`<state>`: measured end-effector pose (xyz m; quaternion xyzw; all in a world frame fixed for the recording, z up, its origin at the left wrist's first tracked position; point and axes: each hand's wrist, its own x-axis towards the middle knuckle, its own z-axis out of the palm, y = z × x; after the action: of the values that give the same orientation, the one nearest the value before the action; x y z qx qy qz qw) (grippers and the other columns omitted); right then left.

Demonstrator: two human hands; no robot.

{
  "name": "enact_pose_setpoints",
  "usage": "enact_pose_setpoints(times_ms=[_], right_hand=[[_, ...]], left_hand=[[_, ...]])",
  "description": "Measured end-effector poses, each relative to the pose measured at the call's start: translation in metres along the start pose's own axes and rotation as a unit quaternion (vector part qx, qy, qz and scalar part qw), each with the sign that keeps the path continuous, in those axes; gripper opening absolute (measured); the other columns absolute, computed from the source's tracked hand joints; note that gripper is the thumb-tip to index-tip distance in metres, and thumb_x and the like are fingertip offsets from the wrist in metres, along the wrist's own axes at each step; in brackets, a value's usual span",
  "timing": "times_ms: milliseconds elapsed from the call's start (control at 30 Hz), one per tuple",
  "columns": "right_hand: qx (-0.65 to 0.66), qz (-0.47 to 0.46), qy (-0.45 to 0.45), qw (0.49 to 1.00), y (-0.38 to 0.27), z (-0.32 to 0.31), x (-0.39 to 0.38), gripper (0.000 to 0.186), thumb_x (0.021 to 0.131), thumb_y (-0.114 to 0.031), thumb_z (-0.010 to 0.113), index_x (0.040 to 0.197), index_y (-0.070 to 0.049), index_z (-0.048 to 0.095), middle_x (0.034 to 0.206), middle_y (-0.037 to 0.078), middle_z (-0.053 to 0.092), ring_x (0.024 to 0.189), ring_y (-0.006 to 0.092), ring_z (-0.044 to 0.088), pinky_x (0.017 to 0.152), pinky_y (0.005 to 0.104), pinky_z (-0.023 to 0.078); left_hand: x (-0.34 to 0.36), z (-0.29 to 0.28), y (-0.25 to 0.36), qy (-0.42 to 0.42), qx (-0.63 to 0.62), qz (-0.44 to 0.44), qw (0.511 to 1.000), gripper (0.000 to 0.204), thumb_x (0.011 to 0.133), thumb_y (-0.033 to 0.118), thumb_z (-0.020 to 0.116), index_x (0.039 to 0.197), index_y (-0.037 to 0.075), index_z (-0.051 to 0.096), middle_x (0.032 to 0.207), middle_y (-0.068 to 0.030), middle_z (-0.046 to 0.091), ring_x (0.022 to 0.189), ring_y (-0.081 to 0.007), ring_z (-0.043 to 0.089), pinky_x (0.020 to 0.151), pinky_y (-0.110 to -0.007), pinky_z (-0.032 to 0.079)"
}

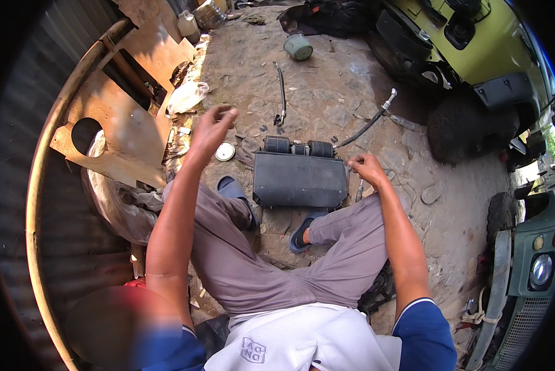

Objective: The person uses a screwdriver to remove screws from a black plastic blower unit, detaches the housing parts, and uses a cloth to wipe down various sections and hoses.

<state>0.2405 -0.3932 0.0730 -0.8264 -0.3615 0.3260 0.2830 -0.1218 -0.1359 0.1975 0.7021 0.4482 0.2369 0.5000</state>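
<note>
My left hand (219, 127) is raised to the left of a dark box-shaped unit, fingers curled; what it holds, if anything, is too small to make out. My right hand (364, 167) is by the unit's right end, fingertips pinched, their contents unclear. The black unit (299, 179) lies on the ground between my sandalled feet, with rounded black housings (321, 148) along its far side. A black hose (368, 125) with a metal fitting extends to the right from behind it; a shorter loose hose (280, 93) lies beyond. A round tin lid (225, 150) sits left of the unit.
Cut wooden boards (135, 139), a bent pole (38, 185) and white plastic sheeting (188, 97) are at left. A green container (298, 47) and dark heap (321, 15) lie ahead. A yellow-green vehicle (469, 55) and a dark green vehicle (528, 278) stand at right.
</note>
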Motion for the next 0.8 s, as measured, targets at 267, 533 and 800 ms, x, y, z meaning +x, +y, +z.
enact_pose_setpoints(times_ms=[267,533,800], right_hand=[[-0.13,-0.019,-0.135,0.982,-0.079,0.006,0.135,0.028,0.088,-0.03,0.07,0.083,-0.002,0.066,0.078,0.009,0.069,0.069,0.0151,0.066,0.055,0.0323,0.051],[-0.403,-0.091,-0.196,0.89,0.004,0.124,0.323,0.025,0.083,-0.021,0.061,0.096,0.0,0.07,0.102,0.027,0.069,0.101,0.043,0.065,0.089,0.049,0.052],[-0.329,-0.052,-0.137,0.933,0.012,0.234,0.453,0.033,0.086,-0.022,0.058,0.106,0.001,0.07,0.111,0.028,0.067,0.108,0.043,0.063,0.093,0.0486,0.05]], left_hand=[[0.038,0.1,-0.015,-0.355,0.361,0.133,0.852,0.064,0.094,0.042,0.062,0.142,0.002,0.045,0.131,-0.0236,0.057,0.12,-0.0372,0.058,0.103,-0.047,0.046],[0.003,0.121,-0.009,-0.343,0.4,0.306,0.793,0.056,0.092,0.024,0.058,0.144,0.005,0.046,0.132,-0.0219,0.056,0.112,-0.0315,0.057,0.095,-0.043,0.043],[0.054,0.05,0.003,-0.4,0.39,0.092,0.824,0.059,0.093,0.02,0.054,0.149,0.007,0.04,0.14,-0.0258,0.049,0.127,-0.0377,0.049,0.107,-0.049,0.037]])
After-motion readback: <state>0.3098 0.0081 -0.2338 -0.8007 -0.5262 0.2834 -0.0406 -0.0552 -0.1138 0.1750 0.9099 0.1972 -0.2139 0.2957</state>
